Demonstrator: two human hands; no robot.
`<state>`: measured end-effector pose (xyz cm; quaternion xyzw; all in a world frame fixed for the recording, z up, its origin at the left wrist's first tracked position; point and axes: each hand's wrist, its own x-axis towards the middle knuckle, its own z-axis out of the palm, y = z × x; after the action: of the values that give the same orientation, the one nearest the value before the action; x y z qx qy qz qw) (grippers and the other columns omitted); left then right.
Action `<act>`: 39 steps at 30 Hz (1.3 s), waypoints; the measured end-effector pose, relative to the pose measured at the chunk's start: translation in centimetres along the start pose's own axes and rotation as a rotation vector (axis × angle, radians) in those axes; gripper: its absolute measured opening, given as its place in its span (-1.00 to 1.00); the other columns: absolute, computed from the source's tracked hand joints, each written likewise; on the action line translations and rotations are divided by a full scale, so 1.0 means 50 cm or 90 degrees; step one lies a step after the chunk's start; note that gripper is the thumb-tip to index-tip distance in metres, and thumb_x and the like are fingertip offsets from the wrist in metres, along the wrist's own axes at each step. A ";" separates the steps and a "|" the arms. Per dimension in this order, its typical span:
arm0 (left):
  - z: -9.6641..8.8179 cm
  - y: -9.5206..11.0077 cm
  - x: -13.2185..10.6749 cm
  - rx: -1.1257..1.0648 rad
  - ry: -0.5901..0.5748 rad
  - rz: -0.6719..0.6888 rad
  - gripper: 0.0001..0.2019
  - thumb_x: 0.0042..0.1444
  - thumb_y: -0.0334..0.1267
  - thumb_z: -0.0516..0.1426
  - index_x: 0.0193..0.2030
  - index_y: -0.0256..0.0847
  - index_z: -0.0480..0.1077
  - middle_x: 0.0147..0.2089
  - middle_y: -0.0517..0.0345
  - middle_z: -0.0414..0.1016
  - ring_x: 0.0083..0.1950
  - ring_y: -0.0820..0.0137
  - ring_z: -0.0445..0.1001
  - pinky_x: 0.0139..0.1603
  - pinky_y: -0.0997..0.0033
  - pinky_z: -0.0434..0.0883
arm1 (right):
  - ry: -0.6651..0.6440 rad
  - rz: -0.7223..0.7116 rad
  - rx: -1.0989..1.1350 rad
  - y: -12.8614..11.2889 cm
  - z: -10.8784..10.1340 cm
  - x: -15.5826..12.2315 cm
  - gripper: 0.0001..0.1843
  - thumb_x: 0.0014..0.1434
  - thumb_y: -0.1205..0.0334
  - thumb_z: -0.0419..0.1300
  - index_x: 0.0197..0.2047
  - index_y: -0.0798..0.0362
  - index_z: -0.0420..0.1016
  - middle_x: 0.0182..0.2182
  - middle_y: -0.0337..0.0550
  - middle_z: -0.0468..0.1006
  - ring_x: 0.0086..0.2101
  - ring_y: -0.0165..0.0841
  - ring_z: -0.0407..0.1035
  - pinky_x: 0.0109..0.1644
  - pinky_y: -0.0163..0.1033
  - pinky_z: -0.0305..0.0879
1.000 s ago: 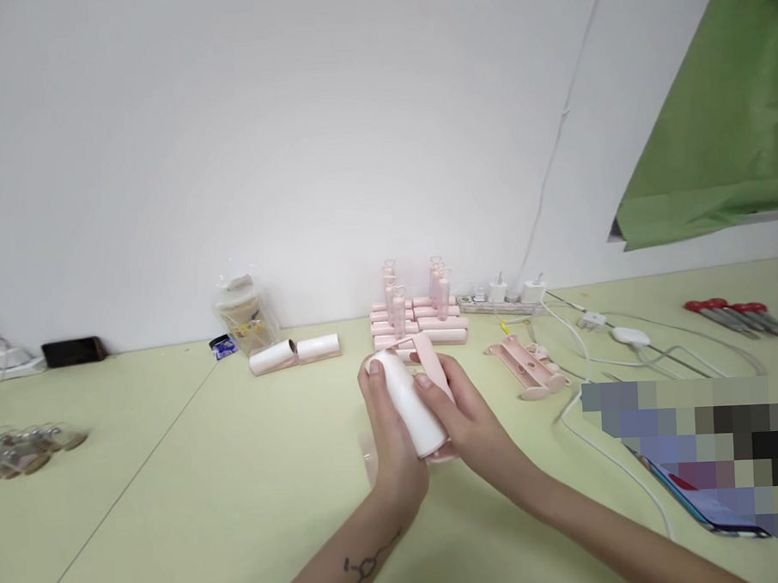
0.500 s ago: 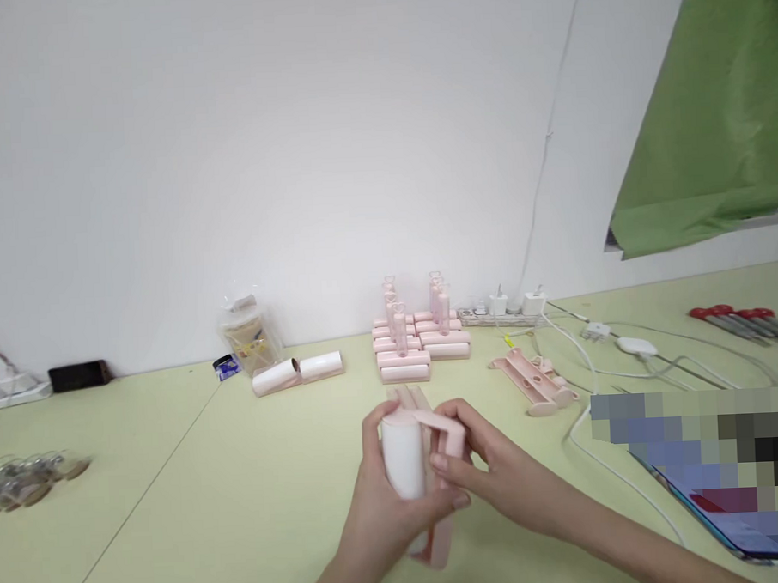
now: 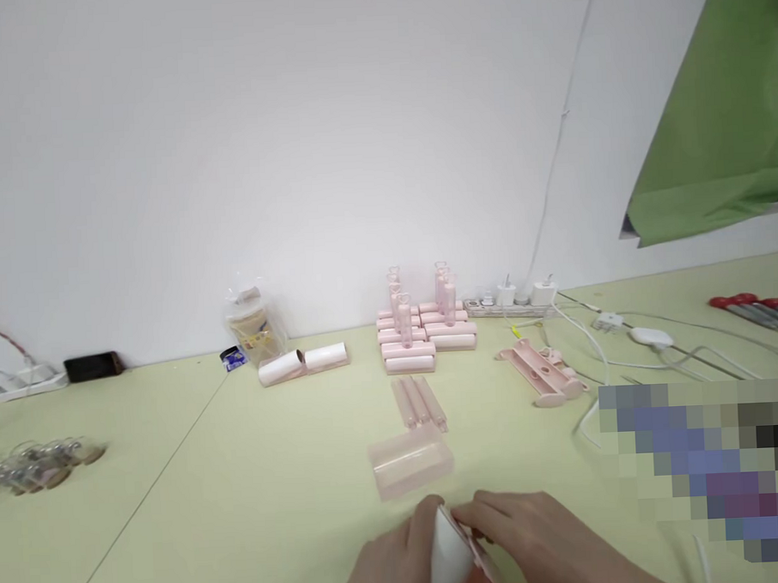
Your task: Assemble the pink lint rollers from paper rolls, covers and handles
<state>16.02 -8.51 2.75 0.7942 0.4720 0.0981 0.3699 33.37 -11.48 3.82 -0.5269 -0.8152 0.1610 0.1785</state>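
Note:
Low at the front edge of the view, my left hand (image 3: 397, 556) is closed around a white paper roll (image 3: 448, 557). A pink plastic holder (image 3: 481, 556) sits against the roll, and my right hand (image 3: 545, 530) grips it with bent fingers; together they look like a lint roller. The lower part of both pieces is cut off by the frame. Just beyond my hands lies a translucent pink cover (image 3: 411, 461). Several slim pink handles (image 3: 420, 402) lie side by side behind it.
Pink lint rollers (image 3: 410, 359) with upright handles stand in rows near the wall. To their left are two white rolls (image 3: 326, 356) and a plastic bag (image 3: 256, 327). Pink holders (image 3: 539, 371), white cables (image 3: 587, 330) and a power strip (image 3: 502, 306) are at the right.
Both hands have come down towards me with the roll and holder, which are now tilted. The translucent cover and the handles show fully where my hands were in front of them.

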 end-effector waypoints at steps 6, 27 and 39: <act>-0.036 0.031 -0.011 0.007 -0.116 0.039 -0.59 -0.08 -0.13 0.10 -0.04 -0.13 0.27 -0.29 0.03 0.47 -0.37 0.18 0.41 -0.44 0.41 0.19 | -0.086 0.002 0.051 -0.007 -0.011 -0.008 -0.90 -0.10 0.40 0.08 -0.43 0.07 0.34 -0.49 -0.23 0.46 -0.50 -0.40 0.33 -0.45 -0.37 0.13; -0.030 0.037 0.006 -0.391 0.065 0.053 -0.45 -0.15 -0.26 0.20 -0.01 -0.06 0.06 -0.21 0.20 0.39 -0.22 0.34 0.39 -0.25 0.42 0.32 | -0.099 0.108 0.537 0.030 -0.036 -0.002 -0.45 -0.13 0.17 0.33 -0.10 -0.04 0.17 -0.15 -0.21 0.34 -0.12 -0.34 0.28 -0.01 -0.22 0.21; -0.046 -0.088 0.057 -0.231 0.228 0.029 -0.06 -0.34 -0.26 0.29 0.18 -0.14 -0.14 0.15 -0.06 0.04 0.21 0.07 0.02 0.18 0.05 0.04 | 0.159 0.097 0.394 0.072 -0.042 0.044 -0.68 0.10 0.04 0.13 -0.06 -0.11 0.27 -0.08 -0.20 0.36 -0.04 -0.31 0.24 0.03 -0.23 0.23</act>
<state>13.40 -3.80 0.83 0.6951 0.4868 0.3282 0.4149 36.38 -7.92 4.32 -0.5228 -0.6578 0.3475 0.4161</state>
